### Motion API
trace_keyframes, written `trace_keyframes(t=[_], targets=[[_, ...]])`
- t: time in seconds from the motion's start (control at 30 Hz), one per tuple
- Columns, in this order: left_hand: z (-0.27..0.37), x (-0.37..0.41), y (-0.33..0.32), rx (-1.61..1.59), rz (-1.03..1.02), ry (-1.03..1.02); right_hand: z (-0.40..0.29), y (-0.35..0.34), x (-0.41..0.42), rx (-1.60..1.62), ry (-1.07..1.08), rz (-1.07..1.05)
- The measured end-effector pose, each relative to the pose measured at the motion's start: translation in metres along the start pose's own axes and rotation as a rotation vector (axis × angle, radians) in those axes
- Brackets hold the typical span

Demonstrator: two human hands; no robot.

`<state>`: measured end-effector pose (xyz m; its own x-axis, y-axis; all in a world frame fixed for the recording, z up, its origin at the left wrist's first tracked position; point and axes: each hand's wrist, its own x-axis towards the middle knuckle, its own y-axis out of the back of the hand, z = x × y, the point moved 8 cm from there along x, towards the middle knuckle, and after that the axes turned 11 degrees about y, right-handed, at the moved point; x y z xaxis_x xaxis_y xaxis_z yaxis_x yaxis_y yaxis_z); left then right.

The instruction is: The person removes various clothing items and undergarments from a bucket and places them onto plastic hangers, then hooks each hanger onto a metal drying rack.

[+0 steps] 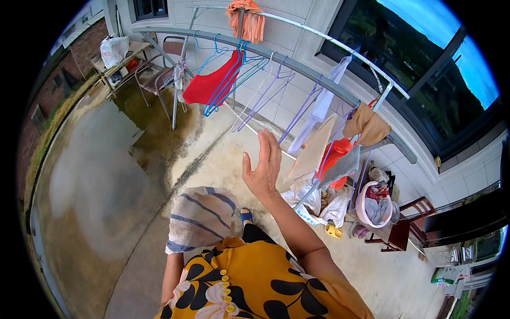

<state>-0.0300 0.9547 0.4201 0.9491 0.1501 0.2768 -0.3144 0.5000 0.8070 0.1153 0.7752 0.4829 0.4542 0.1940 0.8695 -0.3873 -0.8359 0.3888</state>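
Note:
A beige towel with blue stripes (201, 217) is draped over the end of my left forearm, so that my left hand is hidden beneath it. My right hand (265, 167) is raised with the thumb apart from the fingers, holding nothing. Beyond it, purple hangers (265, 95) hang from the grey rail (295, 67) of a drying rack. Further left on this rail are several blue hangers (227, 85) and a red garment (213, 81). To the right hang a pale lilac cloth (320, 105), a beige cloth (312, 157), a grey towel (342, 167) and a brown cloth (366, 125).
Orange gloves (245, 20) hang over the rack's white bar. At right, a pink basin (360, 207) of clothes stands near a wooden chair (400, 229). White bags (334, 207) and a yellow clog (333, 231) lie below. A metal-framed chair (157, 77) stands left on wet concrete.

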Motion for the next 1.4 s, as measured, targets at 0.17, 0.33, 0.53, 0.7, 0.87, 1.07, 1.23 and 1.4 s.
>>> trace_keyframes(t=[0.17,0.33,0.53,0.7,0.87,1.07,1.23,1.4], targets=[[-0.042,-0.022,-0.04,0.124,-0.064,0.03,0.084,0.014,-0.007,0.122,-0.353,0.127],[-0.092,-0.055,-0.077,0.09,-0.135,0.073,0.099,0.004,-0.013,0.094,-0.391,0.116],[-0.074,-0.022,-0.026,-0.346,0.027,0.185,0.168,-0.012,-0.039,-0.071,-0.755,0.061],[-0.063,0.019,0.015,-0.845,0.125,0.226,0.203,-0.055,-0.09,0.555,-1.312,-0.13],[-0.077,0.014,0.021,-1.03,0.143,0.264,0.223,-0.046,-0.085,0.105,-0.712,-0.018],[-0.099,-0.01,0.02,-1.2,0.166,0.328,0.206,-0.03,-0.11,0.249,-0.756,-0.022],[-0.108,-0.027,0.023,-1.332,0.168,0.34,0.106,-0.001,-0.184,0.52,-0.886,0.007],[-0.116,-0.037,0.009,-1.472,0.148,0.342,0.051,0.017,-0.251,0.625,-0.725,-0.047]])
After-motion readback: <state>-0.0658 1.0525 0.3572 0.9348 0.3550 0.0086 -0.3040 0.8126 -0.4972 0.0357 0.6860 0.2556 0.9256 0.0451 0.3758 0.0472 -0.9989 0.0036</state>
